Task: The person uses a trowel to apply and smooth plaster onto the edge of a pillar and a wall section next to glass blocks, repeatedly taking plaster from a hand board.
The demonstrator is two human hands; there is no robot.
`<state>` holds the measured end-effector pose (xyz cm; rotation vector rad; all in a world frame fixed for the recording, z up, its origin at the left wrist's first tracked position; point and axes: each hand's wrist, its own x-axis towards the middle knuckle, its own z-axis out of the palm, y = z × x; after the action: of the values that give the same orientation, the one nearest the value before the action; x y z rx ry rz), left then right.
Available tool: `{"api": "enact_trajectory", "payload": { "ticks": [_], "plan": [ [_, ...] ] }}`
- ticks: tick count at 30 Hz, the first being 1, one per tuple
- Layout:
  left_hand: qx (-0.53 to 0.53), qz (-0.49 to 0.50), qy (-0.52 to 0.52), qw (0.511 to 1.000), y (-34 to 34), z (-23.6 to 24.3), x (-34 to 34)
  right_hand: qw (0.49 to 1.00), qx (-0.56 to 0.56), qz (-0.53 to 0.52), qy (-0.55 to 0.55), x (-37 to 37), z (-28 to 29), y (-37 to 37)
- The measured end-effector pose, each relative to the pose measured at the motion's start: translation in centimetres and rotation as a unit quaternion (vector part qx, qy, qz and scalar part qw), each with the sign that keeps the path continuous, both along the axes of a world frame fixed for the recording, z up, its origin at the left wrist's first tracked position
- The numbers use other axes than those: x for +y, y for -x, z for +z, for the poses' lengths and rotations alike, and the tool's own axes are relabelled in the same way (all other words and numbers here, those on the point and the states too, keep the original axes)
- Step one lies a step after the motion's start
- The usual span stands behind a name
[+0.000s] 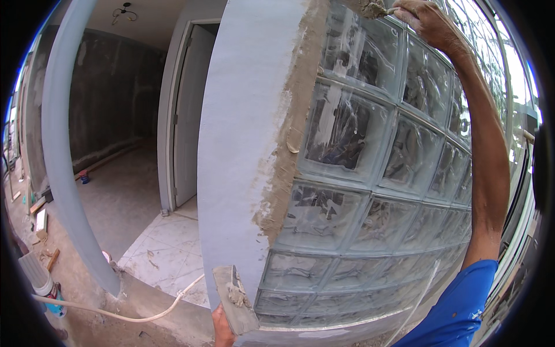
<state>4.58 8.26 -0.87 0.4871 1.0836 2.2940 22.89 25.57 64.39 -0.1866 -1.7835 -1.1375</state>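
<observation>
My left hand (222, 327), low in the head view, is closed round a rectangular plastering trowel (245, 315) whose flat face carries a lump of grey mortar (236, 289). High up, my right arm reaches along the glass block wall (341, 133), and my right hand (425, 22) grips the handle of a small trowel (391, 11). Mortar (371, 8) covers the blade at the picture's top edge. Between the glass blocks and the pale painted wall (248, 115) runs a rough strip of wet-looking brown-grey mortar (293, 139), ragged along its left side.
Left of the pale wall stands a doorway with a white door (193, 115) and a tiled floor (167, 248). A pale hose (133, 319) crosses the ground. A bucket (55, 298) and wood scraps (41, 224) lie at far left. A thin pale cord (416, 301) hangs before the blocks.
</observation>
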Motion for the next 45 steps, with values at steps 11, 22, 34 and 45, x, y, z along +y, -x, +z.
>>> {"api": "enact_trajectory", "payload": {
  "ticks": [11, 22, 34, 45],
  "plan": [
    [-0.019, 0.021, -0.016, 0.999, -0.2, -1.2, 0.3, 0.993, 0.03, -0.083, -0.074, 3.9, 5.2, -0.3],
    [0.159, 0.112, 0.094, 0.976, 1.8, -6.0, 0.3, 0.987, 0.034, -0.117, -0.101, 3.1, 2.3, 0.4],
    [0.119, 0.081, 0.074, 0.987, 1.4, -4.8, 0.1, 0.993, 0.013, -0.096, -0.067, 2.5, 1.7, 1.3],
    [-0.034, 0.025, -0.082, 0.996, -0.3, -0.5, -1.3, 0.945, 0.206, -0.252, 0.041, 0.0, 3.4, 0.8]
  ]
}}
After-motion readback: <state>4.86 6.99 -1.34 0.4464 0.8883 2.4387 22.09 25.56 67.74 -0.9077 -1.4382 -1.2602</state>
